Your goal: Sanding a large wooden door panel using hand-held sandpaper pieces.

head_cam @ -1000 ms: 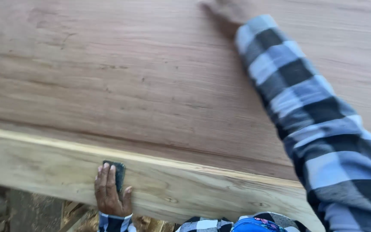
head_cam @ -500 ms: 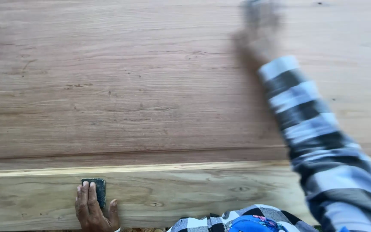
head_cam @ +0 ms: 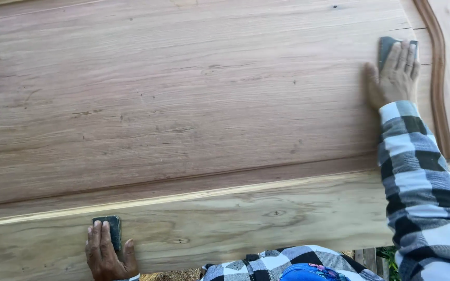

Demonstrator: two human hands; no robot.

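Looked down on a broad reddish wooden slab (head_cam: 183, 104), grain running side to side, filling nearly the whole view. Picked out its pale front edge (head_cam: 246, 218) below, knots and all, and a raised curved moulding (head_cam: 440, 104) down the far right.

Followed the checked sleeve (head_cam: 417, 182) up to the right hand (head_cam: 394, 78), stretched well out. Found its grip flat rather than curled: fingers together on a grey sanding pad (head_cam: 386, 47), thumb splayed on bare wood, pad pinned to the slab's top face just beside the moulding.

Dropped down to the left hand (head_cam: 105, 255) on the pale front edge. Same story there: grip laid flat, fingers together over a dark sanding pad (head_cam: 111, 229), thumb apart, pad pressed to the edge just under the top corner.

Trouble spots, by judgement. Nothing but downward pressure on either pad, so likely to skid out from under the fingers on a hard stroke. Right pad very near the moulding: could ride up and round off that crisp profile, or knock fingertips against it. Arm at full stretch, so uneven pressure and scratches across the grain quite possible. Left pad close under the sharp top corner: might tip over it and soften the line, or catch on the knots. Bare fingers on raw wood too, so splinters a fair risk.
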